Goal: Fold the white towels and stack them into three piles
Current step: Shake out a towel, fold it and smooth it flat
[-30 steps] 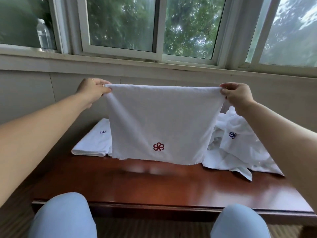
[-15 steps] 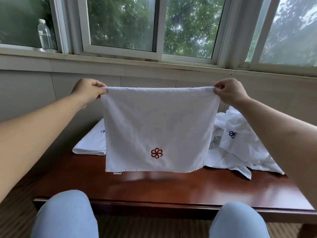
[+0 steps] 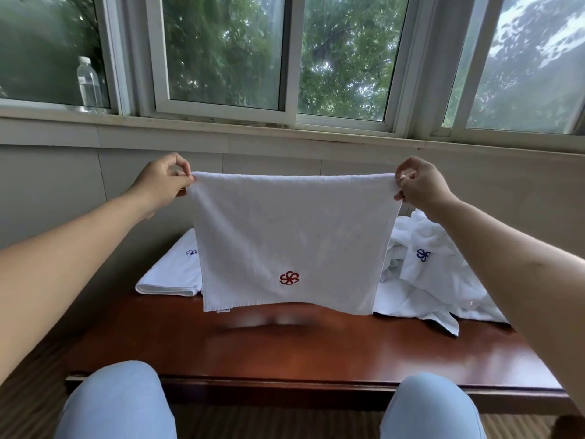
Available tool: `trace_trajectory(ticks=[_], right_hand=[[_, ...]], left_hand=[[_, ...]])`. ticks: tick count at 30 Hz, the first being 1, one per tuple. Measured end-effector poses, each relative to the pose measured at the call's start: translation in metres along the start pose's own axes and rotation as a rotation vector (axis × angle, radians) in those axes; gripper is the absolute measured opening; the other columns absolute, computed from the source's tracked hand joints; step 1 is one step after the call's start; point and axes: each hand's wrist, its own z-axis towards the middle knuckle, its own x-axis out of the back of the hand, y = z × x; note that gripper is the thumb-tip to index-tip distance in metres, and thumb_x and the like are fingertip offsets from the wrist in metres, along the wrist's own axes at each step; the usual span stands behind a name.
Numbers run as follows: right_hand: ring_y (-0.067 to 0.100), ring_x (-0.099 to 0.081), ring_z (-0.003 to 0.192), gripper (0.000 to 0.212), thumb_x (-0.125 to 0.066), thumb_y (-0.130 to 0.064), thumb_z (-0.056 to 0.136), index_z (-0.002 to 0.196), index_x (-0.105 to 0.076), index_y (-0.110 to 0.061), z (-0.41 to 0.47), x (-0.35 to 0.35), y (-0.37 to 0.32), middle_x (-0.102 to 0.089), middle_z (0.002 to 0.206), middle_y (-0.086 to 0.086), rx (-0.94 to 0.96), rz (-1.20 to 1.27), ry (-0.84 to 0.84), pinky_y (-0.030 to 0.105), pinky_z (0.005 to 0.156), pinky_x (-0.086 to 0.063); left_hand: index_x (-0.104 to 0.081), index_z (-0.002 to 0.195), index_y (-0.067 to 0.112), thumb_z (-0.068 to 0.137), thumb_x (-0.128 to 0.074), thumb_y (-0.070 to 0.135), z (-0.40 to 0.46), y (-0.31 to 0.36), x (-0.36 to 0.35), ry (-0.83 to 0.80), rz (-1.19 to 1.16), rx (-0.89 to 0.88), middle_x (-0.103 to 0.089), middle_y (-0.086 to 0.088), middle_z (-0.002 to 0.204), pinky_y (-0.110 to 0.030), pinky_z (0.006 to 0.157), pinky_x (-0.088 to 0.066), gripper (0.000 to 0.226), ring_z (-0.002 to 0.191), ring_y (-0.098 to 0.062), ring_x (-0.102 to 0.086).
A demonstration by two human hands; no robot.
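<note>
**Q:** Hands?

**A:** My left hand [image 3: 161, 183] pinches the top left corner of the white towel [image 3: 291, 239], thumb and fingers curled on the hem. My right hand [image 3: 419, 185] pinches the top right corner the same way. Both arms out in front, top edge pulled straight and level between them.

**Q:** Where's the towel?

**A:** Hanging flat in the air above the wooden table [image 3: 316, 350], red flower logo [image 3: 289, 278] facing me near the bottom. The lower edge looks just clear of the tabletop (can't fully tell if it touches). A small tag sits at the lower left corner.

**Q:** Other towels?

**A:** One folded towel [image 3: 172, 274] lies on the table behind and left of the held one, blue logo on top, partly hidden by it. A crumpled towel heap [image 3: 433, 280] sits on the right side of the table, blue logo showing.

**Q:** Anything else?

**A:** My knees [image 3: 117, 403] in light blue trousers at the near table edge. A clear plastic bottle [image 3: 89, 85] stands on the windowsill, far left.
</note>
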Motion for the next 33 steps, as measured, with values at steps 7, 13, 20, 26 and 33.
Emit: trace_trajectory(ticks=[7, 13, 20, 26, 33], right_hand=[[0.001, -0.063, 0.056, 0.035, -0.044, -0.008, 0.07, 0.069, -0.074, -0.027, -0.007, -0.01, -0.022, -0.068, 0.053, -0.006, -0.009, 0.041, 0.067, 0.022, 0.061, -0.047], [0.02, -0.022, 0.153, 0.082, -0.069, -0.019, 0.088, 0.16, -0.029, -0.019, 0.008, -0.086, 0.01, -0.01, 0.17, 0.001, -0.135, -0.084, -0.291, 0.039, 0.118, -0.03], [0.025, -0.044, 0.14, 0.059, -0.071, -0.033, 0.093, 0.148, -0.052, -0.021, -0.054, -0.19, 0.133, -0.045, 0.156, 0.004, -0.199, -0.391, -0.749, 0.035, 0.114, -0.037], [0.025, -0.058, 0.123, 0.044, -0.07, -0.025, 0.091, 0.135, -0.064, -0.026, -0.101, -0.222, 0.196, -0.056, 0.146, 0.001, -0.203, -0.391, -0.777, 0.029, 0.093, -0.046], [0.026, -0.059, 0.119, 0.045, -0.069, -0.024, 0.089, 0.133, -0.063, -0.026, -0.108, -0.212, 0.209, -0.058, 0.142, 0.003, -0.211, -0.395, -0.686, 0.03, 0.084, -0.046]], left_hand=[[-0.073, 0.074, 0.027, 0.085, -0.044, 0.01, -0.008, 0.015, -0.013, 0.219, 0.399, -0.148, -0.074, 0.004, 0.094, -0.028, 0.072, -0.046, 0.036, 0.087, -0.025, -0.064], [-0.001, 0.163, 0.026, 0.098, -0.059, 0.033, 0.018, -0.031, -0.079, -0.13, 0.814, 0.116, 0.021, 0.001, 0.169, -0.057, 0.118, -0.021, 0.087, 0.155, -0.039, -0.001], [-0.032, 0.158, 0.028, 0.092, -0.064, 0.039, -0.045, -0.162, -0.166, -0.624, 0.824, 0.228, -0.009, -0.005, 0.168, -0.039, 0.117, -0.031, 0.074, 0.15, -0.032, -0.022], [-0.047, 0.15, 0.026, 0.095, -0.065, 0.043, -0.089, -0.212, -0.173, -0.655, 0.755, 0.27, -0.029, -0.003, 0.159, -0.031, 0.119, -0.028, 0.06, 0.143, -0.027, -0.036], [-0.043, 0.15, 0.025, 0.09, -0.072, 0.038, -0.097, -0.203, -0.161, -0.589, 0.72, 0.401, -0.026, -0.01, 0.154, -0.029, 0.096, -0.046, 0.068, 0.125, -0.028, -0.05]])
